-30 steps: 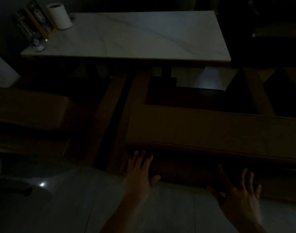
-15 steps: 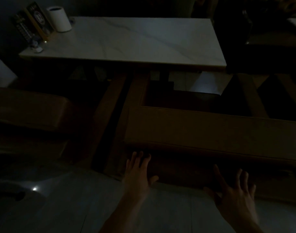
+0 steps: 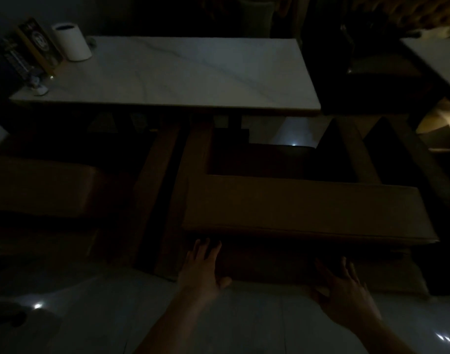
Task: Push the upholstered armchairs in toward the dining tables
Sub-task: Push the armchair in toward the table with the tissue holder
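The room is very dim, and most detail below table height sinks into shadow. A brown upholstered armchair (image 3: 303, 208) stands directly ahead with its padded backrest toward the camera, its armrests reaching forward under the near edge of the white marble dining table (image 3: 188, 72). The seat between the armrests is almost black and cannot be made out.

The left hand (image 3: 202, 269) is spread wide, fingers fanned, and lies flat against the chair's back panel just below the backrest cushion, near its left corner. The right hand (image 3: 344, 292) is likewise open with fingers apart, lower on the same panel toward the right; it seems to be touching the upholstery, though the gloom makes the contact hard to confirm. Neither hand grips anything.

A second armchair (image 3: 40, 190) sits just beside the first on the left, cut off by the frame edge, with a narrow dark gap between the two. On the table's far left corner stand a white cylindrical holder (image 3: 72, 42) and a menu stand (image 3: 37, 44), its print unreadable. Another table (image 3: 433, 57) is clipped at the right edge. The pale tiled floor (image 3: 270, 323) catches small glints of light.
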Tool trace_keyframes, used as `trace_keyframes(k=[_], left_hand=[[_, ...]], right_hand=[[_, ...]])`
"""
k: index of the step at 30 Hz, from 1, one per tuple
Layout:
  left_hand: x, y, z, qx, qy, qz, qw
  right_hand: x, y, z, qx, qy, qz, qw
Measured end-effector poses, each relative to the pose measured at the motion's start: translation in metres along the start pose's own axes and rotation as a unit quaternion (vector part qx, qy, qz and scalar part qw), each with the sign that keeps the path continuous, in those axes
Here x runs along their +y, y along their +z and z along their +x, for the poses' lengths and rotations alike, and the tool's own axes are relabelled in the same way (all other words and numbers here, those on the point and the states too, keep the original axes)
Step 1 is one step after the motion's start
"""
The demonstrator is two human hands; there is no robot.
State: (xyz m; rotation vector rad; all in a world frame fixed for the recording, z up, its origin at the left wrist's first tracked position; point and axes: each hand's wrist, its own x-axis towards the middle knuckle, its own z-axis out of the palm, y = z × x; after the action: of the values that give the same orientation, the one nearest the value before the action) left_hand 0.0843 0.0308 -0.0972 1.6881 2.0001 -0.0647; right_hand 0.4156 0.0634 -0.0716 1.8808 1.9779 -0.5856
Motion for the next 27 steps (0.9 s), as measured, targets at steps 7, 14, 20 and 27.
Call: trace_keyframes(k=[7,14,20,27], left_hand=[[0.07,-0.036,-0.024,-0.05,0.041,0.042,0.997],[0.205,-0.075,-0.053,-0.094,0.133,0.08,0.983],[0.321,-0.082,-0.101,-0.071,0.183,0.111,0.974],[0.468,-0.061,-0.163,-0.031,0.255,0.113,0.96]], right_hand=[[0.028,-0.041,-0.041,-0.026,0.021,0.096,0.995],[0.087,-0.109,-0.112,0.039,0.063,0.123,0.99],[0.173,-0.135,-0.177,0.086,0.078,0.116,0.987],[0.312,-0.139,-0.245,0.138,0.116,0.131,0.975]])
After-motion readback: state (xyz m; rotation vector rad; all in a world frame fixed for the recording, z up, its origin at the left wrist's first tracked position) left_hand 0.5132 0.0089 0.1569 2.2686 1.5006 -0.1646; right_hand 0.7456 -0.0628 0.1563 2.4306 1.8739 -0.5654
